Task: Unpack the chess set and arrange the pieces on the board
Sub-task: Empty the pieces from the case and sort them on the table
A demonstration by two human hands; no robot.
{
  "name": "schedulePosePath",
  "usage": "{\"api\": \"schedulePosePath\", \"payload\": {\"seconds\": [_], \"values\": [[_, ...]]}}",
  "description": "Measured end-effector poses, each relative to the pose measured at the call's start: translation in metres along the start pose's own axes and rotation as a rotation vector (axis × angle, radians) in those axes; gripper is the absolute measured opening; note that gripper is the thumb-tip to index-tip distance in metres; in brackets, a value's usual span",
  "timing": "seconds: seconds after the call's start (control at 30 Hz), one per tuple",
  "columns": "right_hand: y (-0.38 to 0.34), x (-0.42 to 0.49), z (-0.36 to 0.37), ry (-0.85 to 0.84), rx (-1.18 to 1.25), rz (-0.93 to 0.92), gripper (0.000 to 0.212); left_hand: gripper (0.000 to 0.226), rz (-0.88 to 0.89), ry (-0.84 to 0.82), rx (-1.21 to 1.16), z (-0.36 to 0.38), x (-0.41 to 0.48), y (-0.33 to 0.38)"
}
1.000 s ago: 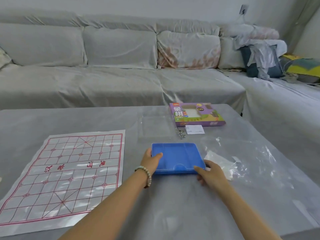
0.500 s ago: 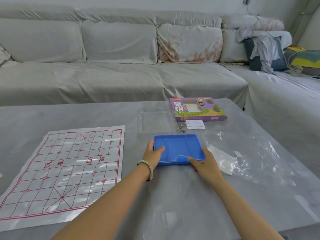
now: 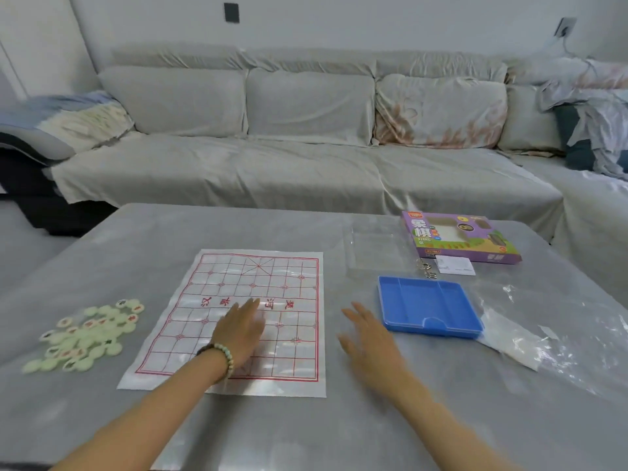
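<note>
A white sheet board [image 3: 238, 287] with a red grid lies flat on the grey table. My left hand [image 3: 239, 329], with a bead bracelet on the wrist, is over the board's middle, fingers straight, holding nothing. My right hand [image 3: 365, 334] is blurred, fingers spread, just right of the board and left of the empty blue tray [image 3: 428, 305]. A heap of several pale green round pieces [image 3: 86, 336] lies on the table left of the board. No piece is on the board.
The purple chess box [image 3: 458, 241] lies at the table's far right, with a clear lid [image 3: 373, 248], a white card [image 3: 455, 266] and metal rings [image 3: 426, 268] near it. Crumpled clear plastic [image 3: 550, 331] lies right of the tray. A covered sofa [image 3: 306, 137] stands beyond the table.
Both hands have let go of the blue tray and moved left; the left one is now over the board. The view has swung left, bringing the heap of pieces into sight.
</note>
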State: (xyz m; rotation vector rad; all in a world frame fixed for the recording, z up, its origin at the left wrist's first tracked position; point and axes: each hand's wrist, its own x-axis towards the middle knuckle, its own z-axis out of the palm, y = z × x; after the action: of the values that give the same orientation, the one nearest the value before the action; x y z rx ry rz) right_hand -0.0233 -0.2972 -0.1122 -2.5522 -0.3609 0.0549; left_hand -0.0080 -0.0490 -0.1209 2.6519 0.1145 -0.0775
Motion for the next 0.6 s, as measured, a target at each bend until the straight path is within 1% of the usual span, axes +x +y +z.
{"api": "schedulePosePath", "payload": {"seconds": [0.07,0.1,0.17,0.2,0.23,0.27,0.3,0.33,0.4,0.43,0.53,0.57,0.6], "values": [[-0.025,0.011,0.021,-0.085,-0.042,-0.036,0.055,0.052,0.004,-0.077,0.189,-0.01,-0.014,-0.04],[-0.037,0.015,0.031,-0.109,-0.058,-0.046,0.06,0.054,-0.001,-0.1,0.243,-0.013,-0.021,-0.057],[-0.055,0.023,0.053,-0.136,-0.107,-0.092,0.077,0.062,-0.006,-0.117,0.302,-0.017,-0.033,-0.081],[-0.061,0.026,0.064,-0.152,-0.14,-0.122,0.092,0.072,-0.001,-0.114,0.306,-0.018,-0.038,-0.088],[-0.066,0.028,0.075,-0.173,-0.176,-0.149,0.106,0.089,0.009,-0.104,0.297,-0.018,-0.04,-0.093],[-0.07,0.032,0.084,-0.192,-0.211,-0.163,0.115,0.107,0.01,-0.102,0.289,-0.016,-0.041,-0.096],[-0.074,0.035,0.091,-0.204,-0.239,-0.164,0.115,0.118,0.002,-0.095,0.284,-0.015,-0.039,-0.099],[-0.078,0.037,0.097,-0.212,-0.255,-0.16,0.109,0.124,-0.01,-0.09,0.285,-0.015,-0.036,-0.102],[-0.084,0.041,0.101,-0.214,-0.258,-0.159,0.095,0.125,-0.026,-0.089,0.279,-0.017,-0.03,-0.107],[-0.086,0.044,0.101,-0.213,-0.264,-0.159,0.092,0.125,-0.026,-0.09,0.284,-0.018,-0.027,-0.108],[-0.084,0.053,0.102,-0.208,-0.301,-0.173,0.095,0.122,-0.021,-0.09,0.286,-0.021,-0.021,-0.112],[-0.084,0.055,0.102,-0.213,-0.306,-0.175,0.1,0.113,-0.02,-0.097,0.271,-0.022,-0.02,-0.112],[-0.084,0.056,0.101,-0.217,-0.306,-0.174,0.104,0.096,-0.015,-0.102,0.259,-0.024,-0.019,-0.112]]}}
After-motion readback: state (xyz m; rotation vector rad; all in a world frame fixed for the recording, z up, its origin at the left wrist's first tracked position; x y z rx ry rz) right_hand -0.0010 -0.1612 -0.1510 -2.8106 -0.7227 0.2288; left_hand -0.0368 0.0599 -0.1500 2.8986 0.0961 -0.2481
